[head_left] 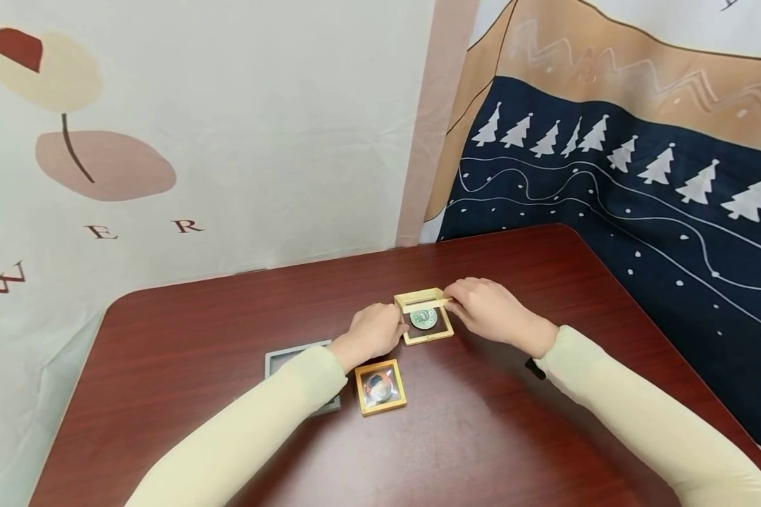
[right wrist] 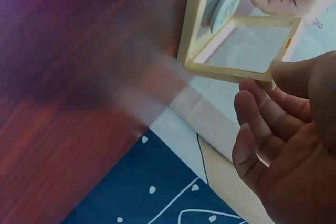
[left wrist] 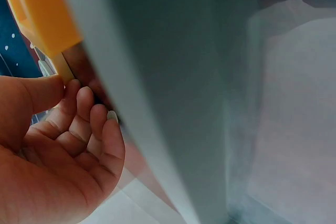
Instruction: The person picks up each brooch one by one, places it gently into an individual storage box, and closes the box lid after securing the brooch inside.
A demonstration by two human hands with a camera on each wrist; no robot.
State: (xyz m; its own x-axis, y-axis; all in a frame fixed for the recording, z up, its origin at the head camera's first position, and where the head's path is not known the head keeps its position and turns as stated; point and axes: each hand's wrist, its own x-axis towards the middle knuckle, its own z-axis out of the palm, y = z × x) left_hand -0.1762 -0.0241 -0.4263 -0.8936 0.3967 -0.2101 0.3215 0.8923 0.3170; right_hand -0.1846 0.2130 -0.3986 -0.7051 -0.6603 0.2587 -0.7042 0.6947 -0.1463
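A pale yellow hinged display case (head_left: 428, 339) stands open on the table, its framed lid (right wrist: 226, 74) raised on the far side. Inside the base lies a round green medallion (head_left: 423, 319). My right hand (head_left: 491, 313) pinches the lid's edge between thumb and fingertips. On the opposite side, my left hand (head_left: 374, 331) pinches the edge of the base, its other fingers curled, as the left wrist view shows. Nearer me, just below the left hand, lies a closed orange-yellow display case (head_left: 359, 394) with a round item behind its clear film.
A grey frame (head_left: 273, 360) lies to the left, partly hidden under the left sleeve (head_left: 260, 415). The dark red table (head_left: 482, 436) reaches back to a white printed cloth (head_left: 279, 141). A navy cloth with white trees (head_left: 609, 211) hangs along the right side.
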